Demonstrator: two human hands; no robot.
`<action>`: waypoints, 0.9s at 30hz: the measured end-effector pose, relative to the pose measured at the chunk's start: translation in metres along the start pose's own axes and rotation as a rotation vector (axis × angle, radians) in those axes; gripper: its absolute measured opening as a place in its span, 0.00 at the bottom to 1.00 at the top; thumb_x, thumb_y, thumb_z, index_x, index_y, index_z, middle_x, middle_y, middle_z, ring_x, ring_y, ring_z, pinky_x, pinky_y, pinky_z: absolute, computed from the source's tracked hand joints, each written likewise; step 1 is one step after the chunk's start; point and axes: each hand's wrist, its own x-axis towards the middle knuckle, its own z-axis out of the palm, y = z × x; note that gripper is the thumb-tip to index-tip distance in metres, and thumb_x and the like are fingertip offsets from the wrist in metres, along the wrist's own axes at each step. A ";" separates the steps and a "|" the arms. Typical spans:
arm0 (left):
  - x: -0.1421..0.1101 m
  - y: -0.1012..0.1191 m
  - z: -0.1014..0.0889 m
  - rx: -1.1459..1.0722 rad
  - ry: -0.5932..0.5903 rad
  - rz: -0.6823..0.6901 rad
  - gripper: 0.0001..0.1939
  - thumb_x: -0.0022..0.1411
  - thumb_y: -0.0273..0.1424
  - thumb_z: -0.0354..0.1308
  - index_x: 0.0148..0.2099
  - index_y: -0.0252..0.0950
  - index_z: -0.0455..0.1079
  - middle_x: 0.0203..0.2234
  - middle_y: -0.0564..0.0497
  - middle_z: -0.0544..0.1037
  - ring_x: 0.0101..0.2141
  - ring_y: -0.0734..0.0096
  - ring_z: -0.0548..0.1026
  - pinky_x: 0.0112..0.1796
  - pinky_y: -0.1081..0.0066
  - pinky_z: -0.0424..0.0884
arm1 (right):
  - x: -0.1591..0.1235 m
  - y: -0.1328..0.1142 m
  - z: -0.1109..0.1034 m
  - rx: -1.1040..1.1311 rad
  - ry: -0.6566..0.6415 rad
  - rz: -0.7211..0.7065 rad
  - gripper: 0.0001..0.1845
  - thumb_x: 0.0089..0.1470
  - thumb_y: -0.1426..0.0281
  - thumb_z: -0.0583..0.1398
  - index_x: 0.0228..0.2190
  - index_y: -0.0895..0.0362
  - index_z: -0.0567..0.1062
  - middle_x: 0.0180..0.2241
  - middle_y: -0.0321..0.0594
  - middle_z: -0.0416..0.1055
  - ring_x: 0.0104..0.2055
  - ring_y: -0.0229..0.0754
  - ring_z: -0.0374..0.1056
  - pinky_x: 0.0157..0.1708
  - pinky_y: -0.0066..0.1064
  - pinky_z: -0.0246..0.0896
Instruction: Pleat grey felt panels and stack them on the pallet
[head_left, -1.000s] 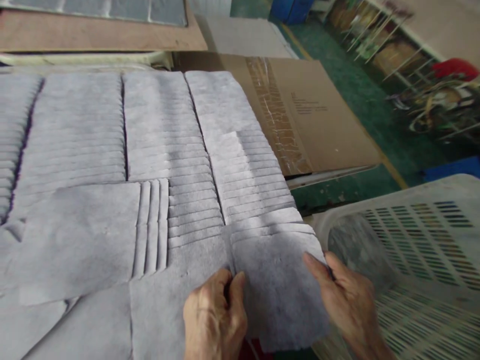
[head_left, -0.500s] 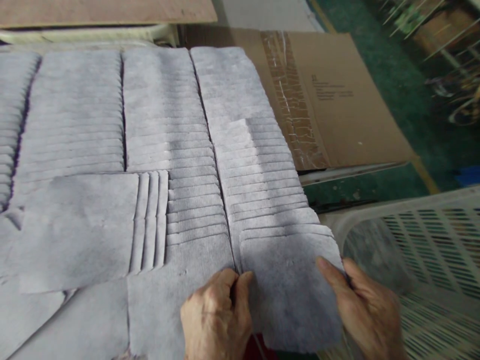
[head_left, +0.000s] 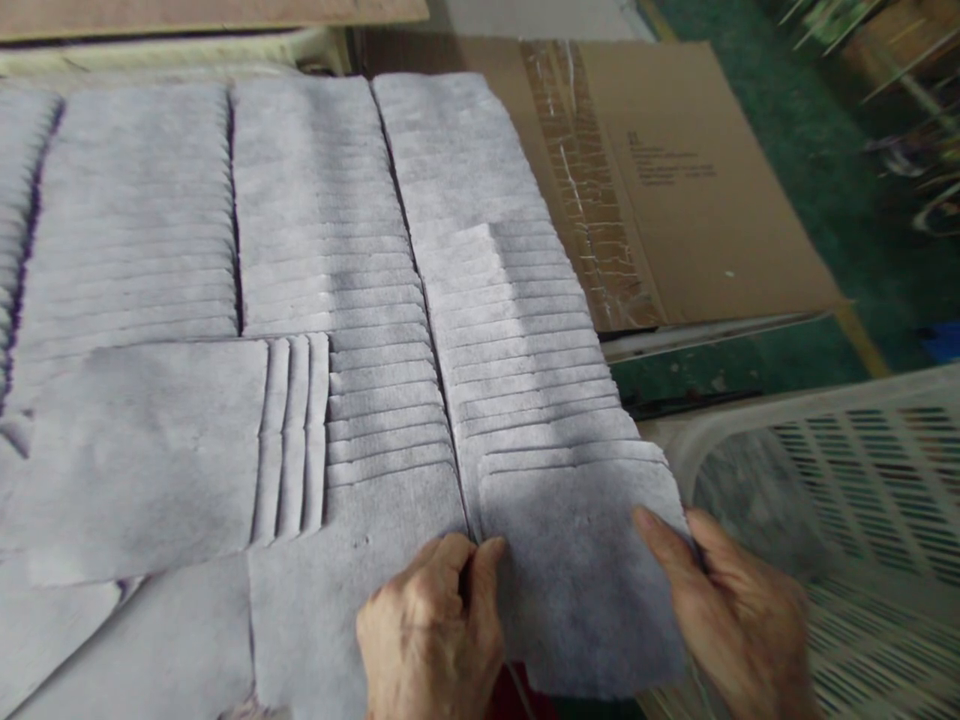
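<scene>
A grey felt-like sheet (head_left: 585, 580) lies at the near end of the rightmost overlapping row, its front part sticking out past the edge. My left hand (head_left: 435, 625) is closed on its left edge, thumb against curled fingers. On its right edge my right hand (head_left: 731, 600) pinches, thumb on top and fingers beneath or behind. Similar grey sheets (head_left: 382, 340) overlap like shingles in long rows to the left. A small fanned stack of sheets (head_left: 150, 450) rests across the rows at the left.
A flattened brown cardboard box (head_left: 697, 200) with tape lies beyond the rows at the right. A white slotted plastic basket (head_left: 847, 430) stands at the near right. A wooden board (head_left: 210, 15) is at the back, and the green floor (head_left: 810, 160) shows on the right.
The view has shifted slightly, so the rows sit a little higher and further left. Both hands keep their hold on the sheet, which has hardly moved.
</scene>
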 end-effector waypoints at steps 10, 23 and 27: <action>-0.002 0.000 0.003 0.042 0.020 0.009 0.16 0.59 0.38 0.54 0.20 0.41 0.65 0.14 0.57 0.71 0.16 0.74 0.69 0.19 0.73 0.57 | -0.001 0.006 0.002 -0.068 -0.011 -0.027 0.26 0.52 0.49 0.50 0.14 0.54 0.61 0.09 0.30 0.53 0.13 0.35 0.54 0.17 0.27 0.49; -0.004 0.000 0.005 0.067 0.076 0.049 0.13 0.59 0.37 0.53 0.22 0.42 0.64 0.16 0.60 0.71 0.17 0.71 0.71 0.18 0.70 0.57 | 0.001 -0.005 0.000 -0.090 0.094 -0.119 0.28 0.52 0.49 0.48 0.11 0.53 0.59 0.07 0.30 0.52 0.10 0.34 0.51 0.13 0.28 0.47; -0.005 0.000 0.006 0.083 0.100 0.062 0.14 0.59 0.37 0.53 0.22 0.42 0.64 0.15 0.60 0.71 0.16 0.71 0.71 0.18 0.70 0.58 | 0.000 -0.003 0.001 -0.108 0.098 -0.126 0.29 0.53 0.49 0.48 0.11 0.53 0.59 0.07 0.30 0.53 0.09 0.34 0.51 0.13 0.28 0.46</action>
